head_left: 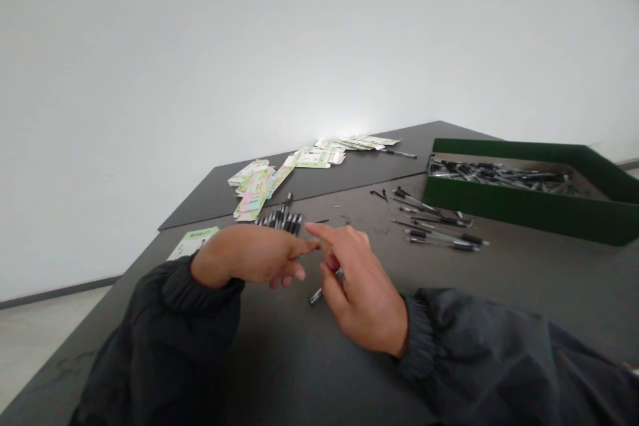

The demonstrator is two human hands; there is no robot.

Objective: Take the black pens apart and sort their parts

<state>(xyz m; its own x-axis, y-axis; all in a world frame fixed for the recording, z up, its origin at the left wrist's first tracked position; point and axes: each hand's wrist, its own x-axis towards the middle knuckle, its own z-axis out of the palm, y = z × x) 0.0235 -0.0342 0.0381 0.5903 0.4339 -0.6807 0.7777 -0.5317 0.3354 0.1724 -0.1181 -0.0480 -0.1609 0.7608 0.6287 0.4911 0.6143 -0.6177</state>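
Note:
My right hand point(362, 289) is closed around a clear-barrelled pen point(316, 296). The pen's lower end sticks out to the left below my thumb, and the rest is hidden by the fingers. The index finger of that hand points left. Meeting it from the left is my left hand point(254, 253), back upward, its foremost fingertips at my right fingers and the others curled beneath. Whatever lies between those left fingertips is too small to make out. Just beyond my left hand, a row of black-and-clear pens point(280, 218) lies close together, partly hidden.
A green box point(524, 213) full of pens point(499, 174) stands at the right. Several loose pens point(439, 233) lie before it. Flattened green-and-white cartons point(319, 157) spread along the back, near a single pen point(399, 154). Another carton point(192, 241) lies behind my left wrist.

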